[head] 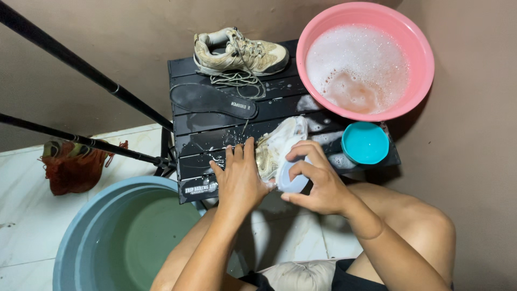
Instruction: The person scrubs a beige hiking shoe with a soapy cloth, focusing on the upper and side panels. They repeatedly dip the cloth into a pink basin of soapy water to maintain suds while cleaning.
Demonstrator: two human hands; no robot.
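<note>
A wet, soapy beige sneaker [281, 141] lies on its side on the small black slatted table [188, 137]. My left hand [239, 175] presses flat against its heel end and steadies it. My right hand [318, 180] grips a pale blue-white brush [291, 180] and holds it against the shoe's side. A second beige sneaker [239, 53] stands upright at the table's far edge, its loose laces [237, 81] trailing down. A dark insole [212, 101] lies flat just in front of it.
A pink basin [417, 81] of foamy water sits at the table's far right, a small teal bowl [365, 142] beside it. A large blue-grey tub [81, 237] of water stands on the tiled floor at lower left. Black tripod legs [81, 67] and a rust-coloured cloth [72, 167] lie left.
</note>
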